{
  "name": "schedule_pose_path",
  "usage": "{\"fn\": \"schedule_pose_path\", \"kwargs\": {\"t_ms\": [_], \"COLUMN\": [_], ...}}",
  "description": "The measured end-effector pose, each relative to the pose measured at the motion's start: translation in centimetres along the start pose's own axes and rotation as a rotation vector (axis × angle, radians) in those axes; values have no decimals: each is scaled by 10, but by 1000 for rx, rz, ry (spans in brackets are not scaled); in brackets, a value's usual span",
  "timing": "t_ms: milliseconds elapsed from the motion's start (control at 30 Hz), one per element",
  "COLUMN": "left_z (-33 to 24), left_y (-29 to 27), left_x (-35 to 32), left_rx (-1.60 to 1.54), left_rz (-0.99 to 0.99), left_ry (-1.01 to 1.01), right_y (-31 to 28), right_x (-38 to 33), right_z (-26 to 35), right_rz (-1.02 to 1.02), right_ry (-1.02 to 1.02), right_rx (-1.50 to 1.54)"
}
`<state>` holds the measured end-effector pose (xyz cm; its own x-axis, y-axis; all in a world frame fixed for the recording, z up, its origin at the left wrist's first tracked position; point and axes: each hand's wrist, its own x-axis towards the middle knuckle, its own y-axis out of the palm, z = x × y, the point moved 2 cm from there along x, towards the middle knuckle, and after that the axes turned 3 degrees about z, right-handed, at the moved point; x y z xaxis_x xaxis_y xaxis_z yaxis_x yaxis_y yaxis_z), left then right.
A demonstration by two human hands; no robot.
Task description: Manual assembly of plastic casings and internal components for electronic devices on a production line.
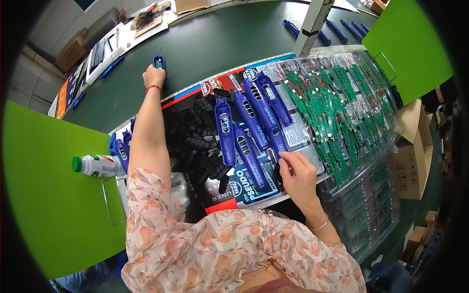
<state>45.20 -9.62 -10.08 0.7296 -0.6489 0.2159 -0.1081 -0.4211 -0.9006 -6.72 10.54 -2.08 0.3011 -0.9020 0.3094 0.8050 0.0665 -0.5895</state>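
My left hand (pixel 154 76) is stretched way out to the far left, fingers curled around a small blue housing (pixel 159 62) sitting on the dark green belt (pixel 215 39). My right hand (pixel 298 173) is near me, fingers bent and pinching the near end of one of the long blue casings (pixel 254 115) lying in a row. Just left of those is a heap of black rubbery parts (pixel 195 141). To the right, clear trays of green circuit boards (pixel 337 107). A white bottle with a green cap (pixel 97 165) lies at my left, against a green panel (pixel 53 195).
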Motion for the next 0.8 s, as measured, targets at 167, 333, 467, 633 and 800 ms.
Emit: {"fn": "schedule_pose_path", "kwargs": {"t_ms": [167,333,467,633,800], "left_z": [-25,-77,-99,-88,-96], "left_y": [-46,-91,-124,-113,-113], "left_x": [-55,-199,-303,-318,-323], "left_rx": [61,-264,-82,-204,-264], "left_rz": [-265,85,173,201,298], "left_ry": [191,662,781,655,566], "right_y": [15,59,125,157,164], "right_x": [29,100,171,177,170], "right_z": [22,41,35,60,55], "right_rz": [18,57,251,427,312], "right_ry": [-125,-355,-246,-232,-190], "right_rx": [-48,-178,-359,-569,-424]}}
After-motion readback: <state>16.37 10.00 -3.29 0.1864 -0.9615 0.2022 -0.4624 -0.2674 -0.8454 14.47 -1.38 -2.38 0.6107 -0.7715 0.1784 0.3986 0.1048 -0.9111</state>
